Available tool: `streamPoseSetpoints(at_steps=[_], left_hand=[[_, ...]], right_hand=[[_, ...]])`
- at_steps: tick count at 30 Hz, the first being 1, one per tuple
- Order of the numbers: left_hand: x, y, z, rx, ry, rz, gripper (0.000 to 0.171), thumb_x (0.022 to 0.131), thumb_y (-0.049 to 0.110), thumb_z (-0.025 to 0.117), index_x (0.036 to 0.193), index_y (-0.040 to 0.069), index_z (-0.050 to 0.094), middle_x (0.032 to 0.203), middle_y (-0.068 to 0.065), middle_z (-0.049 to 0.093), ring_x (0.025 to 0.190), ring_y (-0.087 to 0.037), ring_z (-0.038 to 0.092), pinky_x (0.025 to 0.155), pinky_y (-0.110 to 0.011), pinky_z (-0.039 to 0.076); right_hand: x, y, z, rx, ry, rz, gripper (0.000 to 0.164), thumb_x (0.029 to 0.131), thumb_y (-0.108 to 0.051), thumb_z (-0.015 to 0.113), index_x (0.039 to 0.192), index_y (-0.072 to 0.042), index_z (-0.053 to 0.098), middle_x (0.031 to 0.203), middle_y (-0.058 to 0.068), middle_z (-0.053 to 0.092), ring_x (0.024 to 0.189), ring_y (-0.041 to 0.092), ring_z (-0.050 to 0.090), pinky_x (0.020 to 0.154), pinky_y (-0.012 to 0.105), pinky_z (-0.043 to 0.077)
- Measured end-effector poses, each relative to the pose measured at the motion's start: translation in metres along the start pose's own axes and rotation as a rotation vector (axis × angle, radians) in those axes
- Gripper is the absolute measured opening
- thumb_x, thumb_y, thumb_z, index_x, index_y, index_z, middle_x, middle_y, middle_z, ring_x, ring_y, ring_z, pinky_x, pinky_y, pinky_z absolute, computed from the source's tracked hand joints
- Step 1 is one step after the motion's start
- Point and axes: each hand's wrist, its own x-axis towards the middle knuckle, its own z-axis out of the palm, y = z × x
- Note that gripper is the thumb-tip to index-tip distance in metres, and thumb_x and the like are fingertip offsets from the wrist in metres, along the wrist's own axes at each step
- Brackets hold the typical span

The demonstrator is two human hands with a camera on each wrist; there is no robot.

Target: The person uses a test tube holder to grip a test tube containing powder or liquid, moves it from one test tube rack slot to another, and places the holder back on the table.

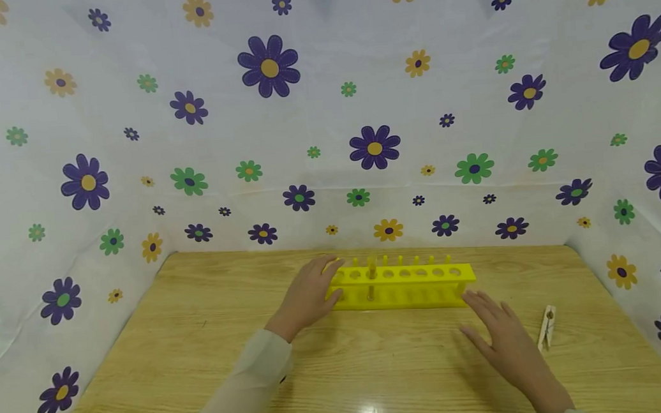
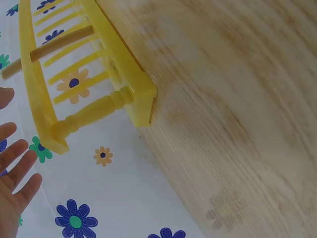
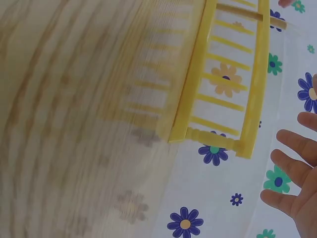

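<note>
A yellow test tube rack (image 1: 406, 300) stands upright toward the back of the table, with a row of round holes along its top and pegs behind. One slim brown tube-like piece (image 1: 371, 291) stands in a hole left of the middle; whether it is a filled tube or a rod I cannot tell. My left hand (image 1: 309, 297) is at the rack's left end, its fingers spread in the left wrist view. My right hand (image 1: 510, 345) is near the right end, fingers extended and apart. Neither hand visibly grips anything.
A wooden clothespin (image 1: 547, 327) lies on the table to the right of my right hand. The wood-grain table (image 1: 202, 343) is bordered at the back and sides by white flowered cloth (image 1: 324, 117). A small dark spot shows beside the left sleeve.
</note>
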Motion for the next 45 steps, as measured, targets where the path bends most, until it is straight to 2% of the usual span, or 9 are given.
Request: streamPoseSetpoints(at_steps=[6, 13, 19, 23, 28, 34, 40, 45], left_hand=[[0.006, -0.006, 0.004, 0.014, -0.04, -0.001, 0.049, 0.086, 0.026, 0.068, 0.129, 0.007, 0.052, 0.131, -0.014, 0.055, 0.12, -0.028, 0.053, 0.102, -0.043, 0.044], [0.008, -0.012, 0.01, -0.004, -0.107, -0.036, 0.047, 0.089, 0.028, 0.065, 0.13, 0.008, 0.053, 0.132, -0.011, 0.054, 0.122, -0.027, 0.051, 0.102, -0.043, 0.044], [0.008, -0.014, 0.014, 0.004, -0.113, -0.038, 0.045, 0.089, 0.029, 0.064, 0.128, 0.008, 0.054, 0.128, -0.011, 0.056, 0.119, -0.026, 0.053, 0.101, -0.042, 0.045], [0.009, -0.013, 0.015, 0.004, -0.116, -0.031, 0.041, 0.091, 0.028, 0.061, 0.126, 0.008, 0.056, 0.124, -0.01, 0.059, 0.117, -0.025, 0.055, 0.101, -0.04, 0.045], [0.007, -0.008, 0.016, -0.021, -0.081, -0.024, 0.036, 0.09, 0.022, 0.063, 0.122, 0.006, 0.059, 0.12, -0.01, 0.06, 0.114, -0.025, 0.056, 0.101, -0.04, 0.045], [0.005, -0.003, 0.022, 0.033, -0.021, -0.016, 0.032, 0.09, 0.02, 0.063, 0.119, 0.007, 0.061, 0.118, -0.01, 0.061, 0.112, -0.024, 0.057, 0.099, -0.036, 0.046], [0.003, 0.003, 0.027, 0.103, 0.016, -0.03, 0.03, 0.09, 0.018, 0.064, 0.117, 0.006, 0.061, 0.114, -0.011, 0.061, 0.107, -0.023, 0.057, 0.095, -0.033, 0.049], [0.002, 0.011, 0.026, 0.192, 0.073, -0.003, 0.028, 0.087, 0.013, 0.067, 0.112, 0.004, 0.061, 0.109, -0.013, 0.062, 0.1, -0.024, 0.06, 0.087, -0.03, 0.053]], right_hand=[[-0.003, 0.007, -0.003, -0.014, 0.013, 0.008, 0.052, 0.085, -0.019, 0.068, 0.131, -0.005, 0.05, 0.13, 0.021, 0.055, 0.122, 0.041, 0.049, 0.095, 0.068, 0.035], [-0.008, 0.02, -0.006, -0.021, 0.03, 0.023, 0.05, 0.084, -0.017, 0.069, 0.129, -0.004, 0.051, 0.128, 0.019, 0.057, 0.118, 0.042, 0.051, 0.092, 0.068, 0.037], [-0.014, 0.033, -0.01, -0.033, 0.001, 0.068, 0.048, 0.086, -0.019, 0.067, 0.129, -0.004, 0.05, 0.128, 0.021, 0.056, 0.119, 0.044, 0.049, 0.091, 0.07, 0.036], [-0.017, 0.043, -0.012, -0.063, -0.052, 0.135, 0.047, 0.089, -0.023, 0.064, 0.129, -0.003, 0.05, 0.129, 0.024, 0.054, 0.121, 0.044, 0.047, 0.093, 0.071, 0.033], [-0.022, 0.056, -0.015, -0.133, -0.165, 0.228, 0.047, 0.091, -0.026, 0.061, 0.128, 0.001, 0.051, 0.131, 0.029, 0.05, 0.12, 0.049, 0.045, 0.093, 0.07, 0.033], [-0.029, 0.072, -0.021, -0.243, -0.223, 0.274, 0.04, 0.087, -0.022, 0.065, 0.116, 0.004, 0.059, 0.121, 0.035, 0.053, 0.108, 0.053, 0.051, 0.078, 0.067, 0.044], [-0.03, 0.081, -0.025, -0.227, -0.307, 0.346, 0.039, 0.087, -0.022, 0.064, 0.115, 0.005, 0.059, 0.112, 0.035, 0.056, 0.09, 0.051, 0.056, 0.06, 0.057, 0.049], [-0.028, 0.086, -0.026, -0.196, -0.377, 0.379, 0.042, 0.087, -0.022, 0.064, 0.115, 0.007, 0.057, 0.105, 0.035, 0.056, 0.081, 0.046, 0.058, 0.057, 0.051, 0.05]])
